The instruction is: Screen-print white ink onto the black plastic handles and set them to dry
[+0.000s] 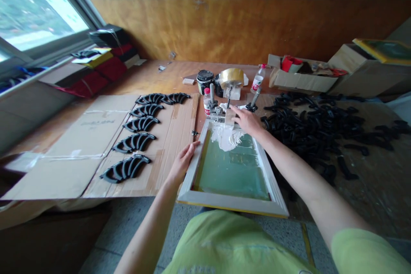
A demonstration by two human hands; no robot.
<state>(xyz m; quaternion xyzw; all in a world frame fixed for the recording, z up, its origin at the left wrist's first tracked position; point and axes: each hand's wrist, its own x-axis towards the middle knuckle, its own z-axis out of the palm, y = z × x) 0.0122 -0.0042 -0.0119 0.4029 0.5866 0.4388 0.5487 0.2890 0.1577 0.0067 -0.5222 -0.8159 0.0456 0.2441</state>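
Note:
A screen-printing frame [224,201] with green mesh [231,175] lies in front of me, its far end at metal clamps [217,113]. White ink [226,138] is smeared over the far part of the mesh. My left hand [183,159] is closed on the frame's left edge, its fingertips partly hidden. Above the far end, my right hand [247,120] grips a pale, translucent scraper [229,117] that stands upright at the ink. On cardboard [105,126] to the left, curved black handle-like parts [126,168] lie grouped in several rows.
A large heap of loose black parts [308,124] covers the table at right. Behind the frame stand a black ink tub [204,80], a tape roll [231,76] and two red-capped bottles [257,79]. Farther back are an open carton [298,80] and red boxes [109,72].

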